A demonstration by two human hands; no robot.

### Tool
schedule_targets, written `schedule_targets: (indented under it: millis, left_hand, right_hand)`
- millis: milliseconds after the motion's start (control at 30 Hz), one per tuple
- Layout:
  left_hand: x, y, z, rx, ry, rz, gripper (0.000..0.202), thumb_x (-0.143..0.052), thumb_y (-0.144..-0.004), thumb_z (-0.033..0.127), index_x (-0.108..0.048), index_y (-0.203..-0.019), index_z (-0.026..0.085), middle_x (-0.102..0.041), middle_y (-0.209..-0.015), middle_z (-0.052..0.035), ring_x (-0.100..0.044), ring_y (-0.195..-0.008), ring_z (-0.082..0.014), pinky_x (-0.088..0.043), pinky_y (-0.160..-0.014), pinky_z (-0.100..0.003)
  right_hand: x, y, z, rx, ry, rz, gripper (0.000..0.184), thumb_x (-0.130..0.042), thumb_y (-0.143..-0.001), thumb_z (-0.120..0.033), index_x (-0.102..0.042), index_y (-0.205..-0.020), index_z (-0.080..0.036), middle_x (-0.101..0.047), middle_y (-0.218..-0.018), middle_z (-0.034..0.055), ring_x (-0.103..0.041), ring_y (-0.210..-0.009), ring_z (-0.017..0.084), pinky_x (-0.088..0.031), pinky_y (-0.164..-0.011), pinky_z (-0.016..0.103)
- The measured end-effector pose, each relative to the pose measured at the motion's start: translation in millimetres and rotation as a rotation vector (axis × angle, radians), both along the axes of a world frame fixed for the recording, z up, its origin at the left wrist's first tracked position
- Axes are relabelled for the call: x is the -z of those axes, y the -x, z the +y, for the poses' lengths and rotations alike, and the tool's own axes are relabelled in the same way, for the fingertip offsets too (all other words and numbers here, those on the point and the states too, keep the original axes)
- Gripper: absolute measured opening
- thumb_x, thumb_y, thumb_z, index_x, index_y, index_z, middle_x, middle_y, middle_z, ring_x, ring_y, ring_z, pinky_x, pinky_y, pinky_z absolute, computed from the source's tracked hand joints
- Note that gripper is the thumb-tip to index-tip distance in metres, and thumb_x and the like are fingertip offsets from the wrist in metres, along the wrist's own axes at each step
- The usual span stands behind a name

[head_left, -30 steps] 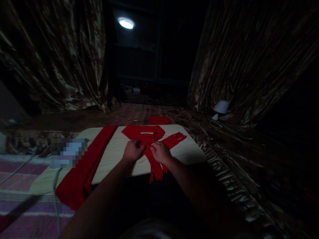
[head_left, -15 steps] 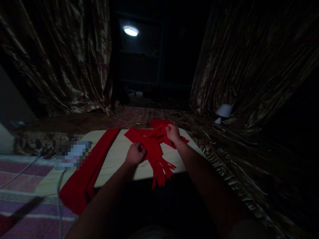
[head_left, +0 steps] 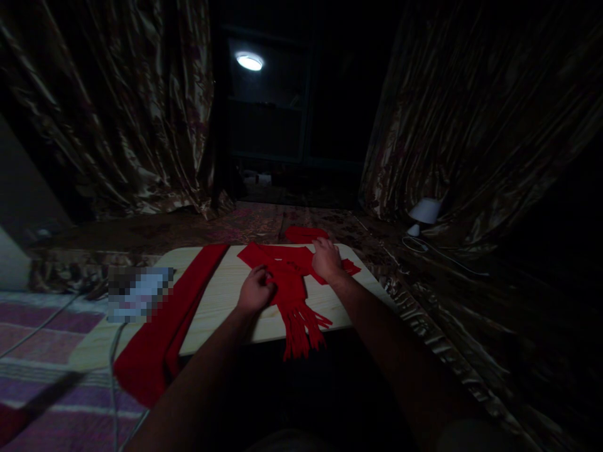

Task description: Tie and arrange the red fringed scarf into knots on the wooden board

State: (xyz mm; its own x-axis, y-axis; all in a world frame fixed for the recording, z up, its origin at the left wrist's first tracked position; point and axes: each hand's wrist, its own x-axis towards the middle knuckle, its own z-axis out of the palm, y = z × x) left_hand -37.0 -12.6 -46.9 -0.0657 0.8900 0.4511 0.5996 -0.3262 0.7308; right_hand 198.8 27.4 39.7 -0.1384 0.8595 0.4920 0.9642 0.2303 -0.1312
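A red fringed scarf lies bunched on a pale wooden board, its fringe hanging over the near edge. My left hand rests on the scarf's left side with fingers curled, pinching the cloth. Farther back, my right hand presses down on the scarf's far right part, fingers bent over the fabric. A second red scarf runs in a long strip down the board's left side and droops off the front.
A pixelated object sits at the board's left end with a cable trailing down. Another red cloth lies just beyond the board. A small white lamp stands at the right by patterned curtains. The room is dark.
My right hand left the scarf's middle, carried a fold of it to the far right, then lowered it flat onto the board. My left hand stayed put.
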Motion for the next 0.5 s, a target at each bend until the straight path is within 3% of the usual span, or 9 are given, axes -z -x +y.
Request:
schedule_targets:
  millis: [67,133,233,333,500]
  left_hand:
    - [-1.1,0.3,-1.0,0.018,0.023,-0.039,0.013,-0.057,-0.07,0.018,-0.062,-0.081,0.02,-0.064,-0.13,-0.0119,-0.058,-0.122,-0.0249,-0.041,-0.11,-0.038]
    - [-2.3,1.5,-1.6,0.042,0.065,-0.12,0.021,-0.054,-0.067,0.017,-0.066,-0.084,0.02,-0.068,-0.125,-0.0107,-0.062,-0.117,-0.0245,-0.044,-0.107,-0.037]
    - [-3.6,4.2,-1.6,0.061,0.123,-0.272,0.035,-0.05,-0.065,0.017,-0.072,-0.092,0.019,-0.073,-0.116,-0.0097,-0.066,-0.109,-0.0244,-0.048,-0.1,-0.036]
    - [-2.7,6.1,-1.2,0.047,0.156,-0.336,0.046,-0.048,-0.063,0.018,-0.076,-0.099,0.015,-0.076,-0.103,-0.0099,-0.069,-0.094,-0.0243,-0.052,-0.088,-0.035]
    - [3.0,6.6,0.3,0.027,0.222,-0.335,0.047,-0.049,-0.064,0.02,-0.078,-0.101,0.013,-0.076,-0.079,-0.0076,-0.064,-0.061,-0.0194,-0.051,-0.063,-0.031]
  right_hand:
    - [4.8,16.0,-8.4,-0.163,0.018,0.042,0.035,-0.053,-0.086,-0.012,-0.069,-0.117,-0.017,-0.068,-0.124,0.0132,-0.058,-0.116,0.024,-0.043,-0.101,0.036]
    - [11.2,31.8,-13.9,-0.332,0.155,0.109,0.027,-0.053,-0.087,-0.014,-0.073,-0.105,-0.018,-0.073,-0.109,0.0083,-0.065,-0.102,0.02,-0.047,-0.093,0.031]
    - [22.1,49.0,-17.9,-0.495,0.361,0.224,0.025,-0.059,-0.085,-0.016,-0.075,-0.103,-0.019,-0.075,-0.107,0.0053,-0.068,-0.096,0.017,-0.05,-0.087,0.026]
    - [27.6,56.1,-22.4,-0.556,0.516,0.266,0.031,-0.064,-0.081,-0.018,-0.073,-0.11,-0.018,-0.075,-0.11,0.005,-0.068,-0.094,0.016,-0.05,-0.082,0.023]
    - [18.0,53.6,-35.8,-0.533,0.602,0.024,0.031,-0.07,-0.075,-0.029,-0.073,-0.105,-0.022,-0.075,-0.099,0.0007,-0.065,-0.08,0.016,-0.044,-0.068,0.022]
